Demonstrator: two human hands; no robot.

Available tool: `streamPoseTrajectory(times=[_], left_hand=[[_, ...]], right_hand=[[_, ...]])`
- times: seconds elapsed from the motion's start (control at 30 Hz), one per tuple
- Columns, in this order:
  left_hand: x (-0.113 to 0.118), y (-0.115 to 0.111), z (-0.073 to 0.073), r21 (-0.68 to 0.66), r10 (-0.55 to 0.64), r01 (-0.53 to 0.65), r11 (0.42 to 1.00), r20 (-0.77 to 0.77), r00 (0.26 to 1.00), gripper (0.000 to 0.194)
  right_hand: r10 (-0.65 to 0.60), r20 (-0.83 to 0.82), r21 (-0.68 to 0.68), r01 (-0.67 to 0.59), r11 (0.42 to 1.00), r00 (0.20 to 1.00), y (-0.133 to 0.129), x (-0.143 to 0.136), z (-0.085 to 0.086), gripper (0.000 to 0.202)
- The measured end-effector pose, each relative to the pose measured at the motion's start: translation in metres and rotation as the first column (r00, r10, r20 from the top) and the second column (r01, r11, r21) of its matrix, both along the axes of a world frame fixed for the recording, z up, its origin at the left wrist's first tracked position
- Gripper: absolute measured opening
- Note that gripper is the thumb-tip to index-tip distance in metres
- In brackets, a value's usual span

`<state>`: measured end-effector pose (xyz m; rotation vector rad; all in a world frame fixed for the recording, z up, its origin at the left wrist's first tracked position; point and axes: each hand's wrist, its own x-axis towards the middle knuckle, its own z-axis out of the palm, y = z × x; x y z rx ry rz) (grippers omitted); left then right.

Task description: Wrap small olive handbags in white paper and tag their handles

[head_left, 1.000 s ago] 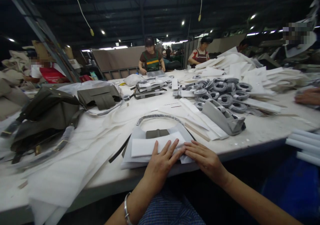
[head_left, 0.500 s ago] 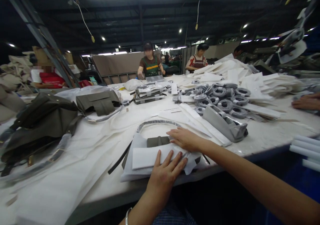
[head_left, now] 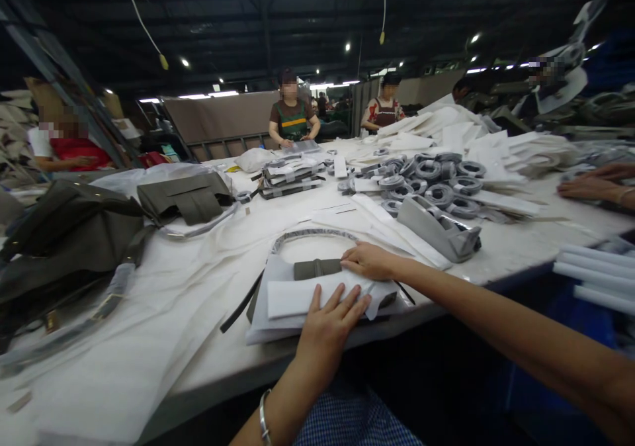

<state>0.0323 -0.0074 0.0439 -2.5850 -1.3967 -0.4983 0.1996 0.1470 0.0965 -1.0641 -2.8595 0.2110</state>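
On one table [head_left: 510, 254], left hand [head_left: 330, 327] lies spread on one wrapped bag [head_left: 310, 270]; right hand [head_left: 370, 261] touching, grip unclear.

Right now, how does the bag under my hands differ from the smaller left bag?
The near bag is mostly covered by white sheets; the left bag mostly bare. The near bag's handle curves away from you, the left bag's towards. Left hand and right hand rest on the near bag, not the left bag. Both look olive.

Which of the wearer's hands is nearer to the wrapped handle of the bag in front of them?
Right. The right hand is by the right end of the wrapped handle; the left hand is farther, on the white pad.
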Motion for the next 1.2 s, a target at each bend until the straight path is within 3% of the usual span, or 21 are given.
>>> streamPoseTrajectory(times=[0.13,0.2,0.27,0.33,0.4,0.5,0.6,0.73,0.93,1.2], left_hand=[[-0.002,0.002,0.003,-0.074,-0.009,0.010,0.997,0.016,1.000,0.054],[-0.002,0.002,0.004,-0.090,-0.012,0.014,0.996,0.024,1.000,0.056],[-0.002,0.001,0.006,-0.097,-0.011,0.014,0.995,0.028,1.000,0.059],[-0.001,0.000,0.008,-0.102,-0.011,0.014,0.995,0.028,1.000,0.062],[-0.001,-0.001,0.010,-0.106,-0.009,0.011,0.994,0.022,1.000,0.066],[0.000,-0.002,0.013,-0.104,-0.008,0.008,0.995,0.003,1.000,0.073],[0.000,-0.002,0.015,-0.102,-0.008,0.006,0.995,-0.016,1.000,0.077],[0.001,-0.004,0.017,-0.108,-0.002,-0.001,0.994,-0.029,1.000,0.080],[0.002,-0.005,0.018,-0.121,0.015,-0.018,0.992,-0.029,0.999,0.077],[0.002,-0.004,0.017,-0.122,0.017,-0.021,0.992,-0.034,0.999,0.081]], right_hand=[[-0.091,-0.278,0.072,0.116,0.991,0.956,-0.039,0.039,-0.004,0.035],[-0.097,-0.523,0.162,0.210,0.964,0.847,-0.072,0.062,-0.015,0.029],[0.006,-0.680,0.261,0.235,0.936,0.733,-0.107,0.083,-0.034,0.017],[0.099,-0.637,0.345,0.168,0.924,0.764,-0.136,0.096,-0.058,0.025],[0.135,-0.518,0.424,0.116,0.898,0.845,-0.153,0.102,-0.084,0.034],[0.095,-0.397,0.526,0.142,0.839,0.913,-0.159,0.098,-0.113,0.043],[0.076,-0.409,0.585,0.197,0.787,0.909,-0.150,0.087,-0.128,0.041],[0.117,-0.471,0.596,0.218,0.773,0.874,-0.141,0.072,-0.132,0.035],[0.171,-0.561,0.538,0.201,0.819,0.810,-0.140,0.069,-0.126,0.031],[0.185,-0.614,0.474,0.172,0.863,0.767,-0.143,0.069,-0.104,0.027]])
